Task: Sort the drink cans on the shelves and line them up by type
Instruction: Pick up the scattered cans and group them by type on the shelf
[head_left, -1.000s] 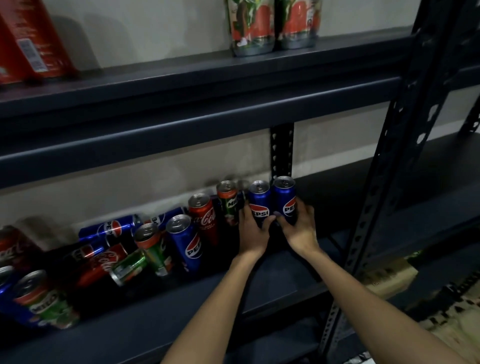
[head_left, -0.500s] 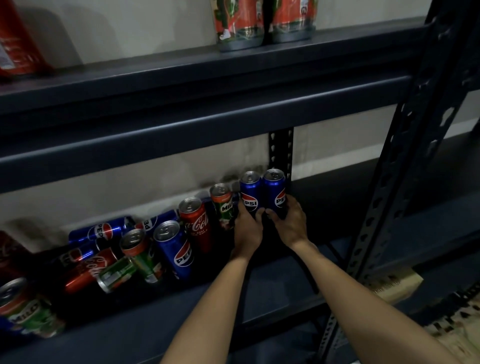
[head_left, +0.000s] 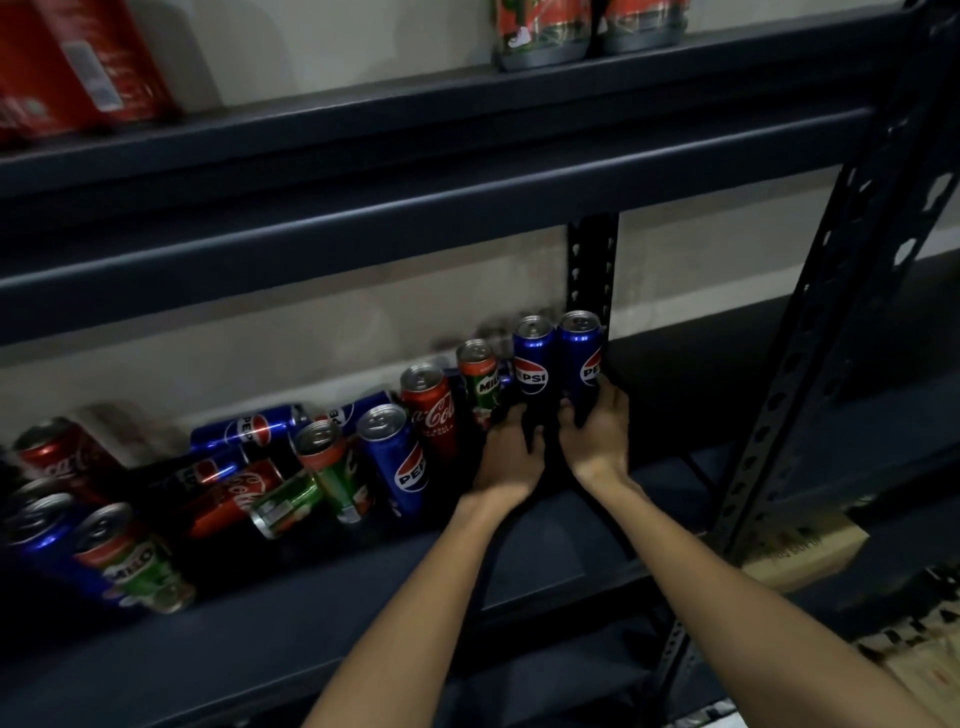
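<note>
The left hand (head_left: 511, 457) wraps around the bottom of one blue Pepsi can (head_left: 532, 364). The right hand (head_left: 597, 431) holds the second Pepsi can (head_left: 581, 358) right beside it. Both cans stand up, touching, at the back of the lower shelf (head_left: 545, 545). To the left stand a Milo can (head_left: 480, 379) and a Coca-Cola can (head_left: 431, 410). More cans lie mixed up farther left.
</note>
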